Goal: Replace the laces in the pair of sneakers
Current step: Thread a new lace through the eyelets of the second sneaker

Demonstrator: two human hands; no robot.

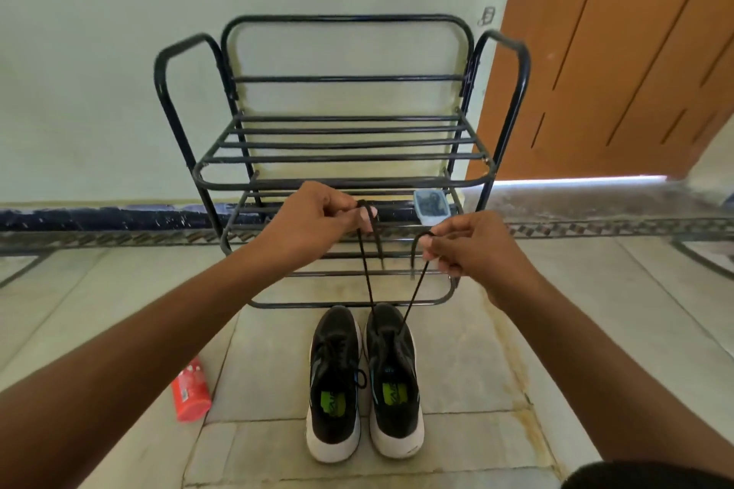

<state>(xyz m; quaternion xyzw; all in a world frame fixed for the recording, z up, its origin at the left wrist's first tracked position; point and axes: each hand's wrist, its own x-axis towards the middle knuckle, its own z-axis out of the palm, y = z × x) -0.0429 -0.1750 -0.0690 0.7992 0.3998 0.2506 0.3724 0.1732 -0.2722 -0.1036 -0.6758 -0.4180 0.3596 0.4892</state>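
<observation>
Both hands raised: left hand (313,220), right hand (472,250) fingers pinching thin black lace (367,282) ends from right sneaker (393,381).

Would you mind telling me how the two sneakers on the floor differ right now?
The right sneaker has its black lace pulled up taut, one end pinched in the left hand, the other in the right hand. The left sneaker is untouched, its lace lying loosely on top. Both are black with white soles and green insole labels, standing side by side with toes toward the shoe rack.
</observation>
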